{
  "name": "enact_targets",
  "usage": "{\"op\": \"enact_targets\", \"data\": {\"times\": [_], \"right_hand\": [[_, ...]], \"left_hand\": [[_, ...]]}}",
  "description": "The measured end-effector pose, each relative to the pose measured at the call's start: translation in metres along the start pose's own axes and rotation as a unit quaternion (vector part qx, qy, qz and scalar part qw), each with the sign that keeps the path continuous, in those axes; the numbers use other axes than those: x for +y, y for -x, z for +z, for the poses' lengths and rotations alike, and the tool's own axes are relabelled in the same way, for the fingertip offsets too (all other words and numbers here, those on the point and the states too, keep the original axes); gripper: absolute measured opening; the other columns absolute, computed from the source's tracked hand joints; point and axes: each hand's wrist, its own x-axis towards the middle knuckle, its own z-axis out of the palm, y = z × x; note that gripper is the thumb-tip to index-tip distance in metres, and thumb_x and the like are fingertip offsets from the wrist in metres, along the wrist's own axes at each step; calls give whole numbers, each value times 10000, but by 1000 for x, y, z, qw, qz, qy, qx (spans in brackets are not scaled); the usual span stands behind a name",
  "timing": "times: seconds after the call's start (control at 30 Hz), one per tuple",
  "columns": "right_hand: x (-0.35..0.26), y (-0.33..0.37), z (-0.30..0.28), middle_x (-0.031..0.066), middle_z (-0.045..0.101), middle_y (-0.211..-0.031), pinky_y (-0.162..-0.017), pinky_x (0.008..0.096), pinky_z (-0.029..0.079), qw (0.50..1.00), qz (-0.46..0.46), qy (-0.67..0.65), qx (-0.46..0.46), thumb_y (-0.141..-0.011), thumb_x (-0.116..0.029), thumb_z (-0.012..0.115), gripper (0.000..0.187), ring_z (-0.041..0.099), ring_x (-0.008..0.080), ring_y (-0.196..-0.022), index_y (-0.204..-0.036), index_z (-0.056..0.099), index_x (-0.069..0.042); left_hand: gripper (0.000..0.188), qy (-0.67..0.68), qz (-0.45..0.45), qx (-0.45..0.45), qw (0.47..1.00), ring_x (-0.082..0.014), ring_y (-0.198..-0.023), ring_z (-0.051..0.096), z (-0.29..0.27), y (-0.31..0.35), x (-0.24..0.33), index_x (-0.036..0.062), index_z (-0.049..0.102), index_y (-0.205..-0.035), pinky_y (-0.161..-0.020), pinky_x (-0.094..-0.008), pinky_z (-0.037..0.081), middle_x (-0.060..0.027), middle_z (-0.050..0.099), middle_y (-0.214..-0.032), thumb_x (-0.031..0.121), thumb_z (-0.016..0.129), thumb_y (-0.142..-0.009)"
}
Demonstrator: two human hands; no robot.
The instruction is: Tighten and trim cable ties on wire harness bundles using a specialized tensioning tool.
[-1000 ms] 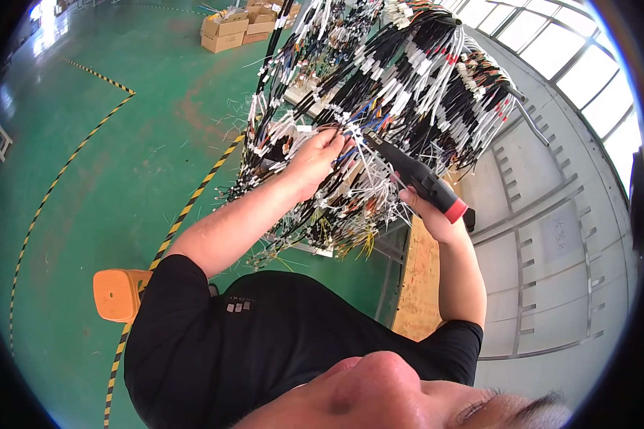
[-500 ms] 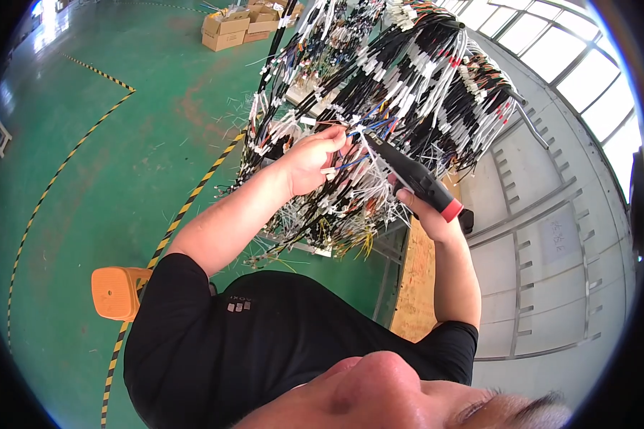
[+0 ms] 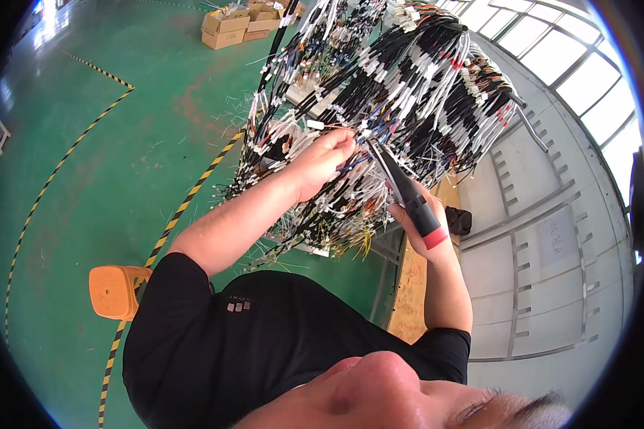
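My left hand point(image 3: 320, 163) is closed in a pinch on thin wires point(image 3: 360, 136) of a large hanging bundle. Dark blue wires and a small white piece show just beyond its fingertips. Wrapped around a black cable tie gun point(image 3: 410, 194) with a red end is my right hand point(image 3: 405, 217). The gun's narrow nose points up and left, close to the wires by my left fingertips. Whether the nose touches a tie there is too small to tell. Black, white and coloured cables point(image 3: 408, 79) with white labels and connectors hang all around.
Below the cables, a wooden board point(image 3: 412, 286) lies at the right. A black bag-like item point(image 3: 459, 221) rests beside my right wrist. An orange stool point(image 3: 114, 292) stands left on the green floor, near striped tape. Cardboard boxes point(image 3: 223, 30) sit at the back. A pale slotted wall point(image 3: 551, 279) is at right.
The gun's red end has swung left and down, so the gun stands steeper. My left hand has shifted slightly right, still pinching the wires. The white strip along the gun's nose no longer shows.
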Motion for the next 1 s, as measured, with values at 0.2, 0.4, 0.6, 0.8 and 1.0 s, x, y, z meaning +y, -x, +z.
{"op": "enact_targets", "data": {"times": [0.2,0.4,0.6,0.8,1.0], "right_hand": [[0,0,-7,105,714,-1015,-882,365,535,1000,-2,12,-19,-935,-183,786,372,685,251,-952,-1256,675,-31],[12,-9,-13,88,662,-842,-828,432,499,990,-50,135,17,-851,-237,830,227,588,303,-846,-924,710,-58],[36,-8,-12,127,686,-1296,-1199,526,371,957,-185,208,79,-869,-226,818,481,489,416,-1413,-1279,669,-23],[24,-2,-4,56,701,-1294,-1219,525,297,917,-156,326,170,-847,-177,794,445,502,328,-1426,-1274,698,-99],[36,-2,-21,112,681,-1146,-1009,401,497,999,-48,1,23,-858,-155,831,405,634,312,-1130,-1232,715,-51]], "left_hand": [[169,-256,134,-16,957,-63,-986,526,0,-2,-2,26,627,-1186,-897,-242,460,27,567,-1070,170,566,-1120],[208,-280,177,-17,943,-62,-990,528,-6,-6,-14,9,615,-1228,-903,-254,469,23,581,-1095,178,545,-1130],[228,-62,60,-55,995,-65,-991,548,-4,-7,-5,51,625,-1251,-923,-252,452,34,629,-1111,178,663,-1066],[424,-84,52,-33,995,-68,-926,466,-7,-10,-6,63,633,-1195,-826,-234,418,51,551,-1015,246,879,-902],[394,-177,104,69,976,-99,-1015,600,-13,-16,-26,2,624,-1260,-904,-274,511,-13,655,-1116,29,806,-912]]}}
